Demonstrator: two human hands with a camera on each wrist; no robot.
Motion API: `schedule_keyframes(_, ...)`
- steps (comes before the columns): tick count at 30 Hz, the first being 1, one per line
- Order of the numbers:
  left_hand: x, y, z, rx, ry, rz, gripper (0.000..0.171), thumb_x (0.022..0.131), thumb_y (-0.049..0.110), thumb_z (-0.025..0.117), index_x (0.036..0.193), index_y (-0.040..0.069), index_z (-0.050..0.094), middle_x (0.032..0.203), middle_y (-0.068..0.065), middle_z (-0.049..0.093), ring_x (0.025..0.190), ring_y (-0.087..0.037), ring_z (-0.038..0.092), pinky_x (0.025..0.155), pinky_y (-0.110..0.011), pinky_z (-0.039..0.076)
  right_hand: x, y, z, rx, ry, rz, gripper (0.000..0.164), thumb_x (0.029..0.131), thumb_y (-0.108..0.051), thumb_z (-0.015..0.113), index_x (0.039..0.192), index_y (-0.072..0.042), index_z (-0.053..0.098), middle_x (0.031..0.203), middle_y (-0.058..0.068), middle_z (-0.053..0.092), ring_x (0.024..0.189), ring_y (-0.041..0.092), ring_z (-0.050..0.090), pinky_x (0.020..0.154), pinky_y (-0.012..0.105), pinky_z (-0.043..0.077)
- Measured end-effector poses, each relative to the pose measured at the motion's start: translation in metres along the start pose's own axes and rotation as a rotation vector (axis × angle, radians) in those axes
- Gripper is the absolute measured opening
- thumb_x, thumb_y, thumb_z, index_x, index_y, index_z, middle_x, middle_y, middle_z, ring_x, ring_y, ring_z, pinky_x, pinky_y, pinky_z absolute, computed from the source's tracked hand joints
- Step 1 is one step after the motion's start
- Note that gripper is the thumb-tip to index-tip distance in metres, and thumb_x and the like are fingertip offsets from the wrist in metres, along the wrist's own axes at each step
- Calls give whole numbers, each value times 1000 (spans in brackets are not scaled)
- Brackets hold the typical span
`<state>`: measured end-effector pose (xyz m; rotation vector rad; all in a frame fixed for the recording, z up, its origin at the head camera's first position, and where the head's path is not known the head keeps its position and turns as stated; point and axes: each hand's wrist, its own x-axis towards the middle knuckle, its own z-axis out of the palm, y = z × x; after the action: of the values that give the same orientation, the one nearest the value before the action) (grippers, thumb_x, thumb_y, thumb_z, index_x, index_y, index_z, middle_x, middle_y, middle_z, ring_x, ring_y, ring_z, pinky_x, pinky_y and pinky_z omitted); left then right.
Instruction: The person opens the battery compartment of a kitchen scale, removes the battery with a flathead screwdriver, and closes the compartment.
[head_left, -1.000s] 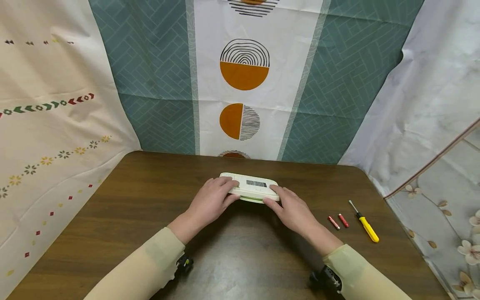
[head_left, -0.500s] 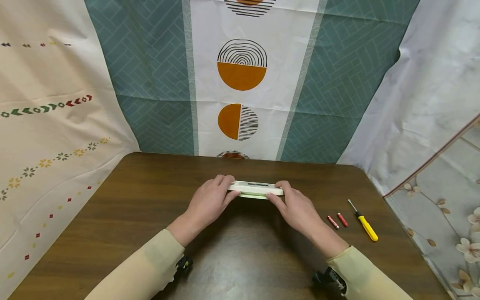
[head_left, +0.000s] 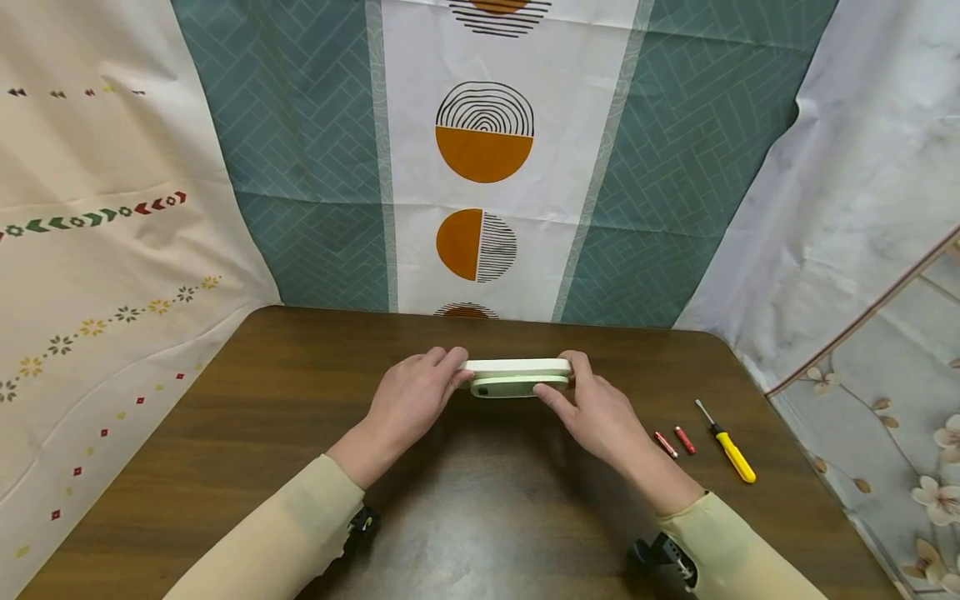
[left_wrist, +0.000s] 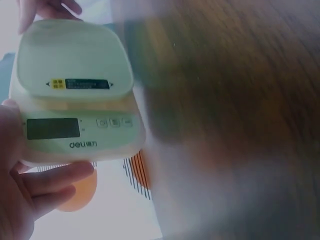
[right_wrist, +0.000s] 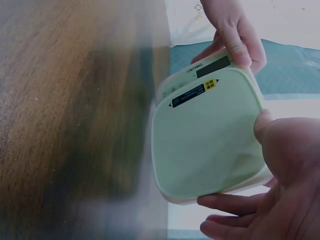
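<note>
A pale green and white kitchen scale [head_left: 519,367] is held above the far middle of the table, tilted on edge. My left hand [head_left: 411,398] grips one end, with the thumb beside the dark display [left_wrist: 53,128] in the left wrist view. My right hand [head_left: 598,414] holds the opposite end; in the right wrist view its thumb lies at the edge of the weighing platform [right_wrist: 210,137] and its fingers reach behind. The platform bears a black and yellow sticker [left_wrist: 80,84]. The underside is hidden in every current view.
To the right on the brown table [head_left: 225,467] lie two red batteries [head_left: 666,444], side by side. Beside them is a screwdriver [head_left: 735,457] with a yellow handle. Patterned cloths [head_left: 322,167] hang behind and at both sides of the table.
Both hands have tilted the scale: its labelled underside showed a second ago, then only a sliver, and now its edge and platform side face the head view. The batteries and screwdriver have stayed put.
</note>
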<state>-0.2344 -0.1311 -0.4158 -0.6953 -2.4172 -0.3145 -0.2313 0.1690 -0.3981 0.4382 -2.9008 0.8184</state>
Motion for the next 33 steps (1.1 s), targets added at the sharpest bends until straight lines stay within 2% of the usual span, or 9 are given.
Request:
schedule_keyframes(4, 2, -1, -2, 6, 4, 16, 23, 112, 35, 67, 109, 14, 57, 74, 3, 44, 55, -17, 44, 49, -32, 40, 1, 0, 0, 27, 19, -12, 75, 108, -53, 70, 164, -17, 34, 138, 20, 68, 118, 37, 71, 93, 59, 56)
schedule_keyframes(8, 5, -1, -6, -6, -25, -17, 19, 112, 33, 66, 115, 16, 59, 76, 2, 54, 55, -14, 49, 48, -31, 42, 3, 2, 0, 43, 37, -21, 90, 108, -54, 69, 176, -19, 21, 152, 20, 59, 132, 41, 65, 103, 66, 53)
schedule_keyframes(12, 9, -1, -9, -68, -94, -104, 18, 113, 34, 66, 119, 18, 61, 84, 3, 69, 62, -13, 58, 52, -30, 46, 4, 3, 1, 49, 35, -32, 92, 109, -52, 68, 178, -18, 18, 146, 21, 59, 130, 40, 64, 103, 67, 52)
schedule_keyframes(16, 11, -2, -9, -142, -162, -204, 18, 114, 35, 64, 120, 18, 63, 89, 3, 74, 67, -14, 61, 56, -33, 48, 4, 3, 2, 50, 31, -38, 89, 109, -48, 70, 178, -18, 21, 139, 18, 60, 122, 38, 66, 98, 63, 54)
schedule_keyframes(25, 15, -6, -2, -285, -248, -363, 19, 116, 35, 60, 124, 18, 65, 88, -1, 74, 70, -19, 65, 64, -38, 54, 1, 6, 9, 30, 10, -30, 88, 109, -50, 69, 177, -18, 23, 160, 23, 51, 136, 42, 63, 105, 68, 52)
schedule_keyframes(33, 19, -11, 6, -405, -384, -499, 22, 118, 36, 56, 127, 19, 65, 80, -1, 65, 52, -20, 62, 56, -36, 53, -3, 11, 18, 30, -32, -39, 86, 108, -47, 72, 176, -21, 27, 164, 22, 51, 145, 41, 57, 110, 67, 49)
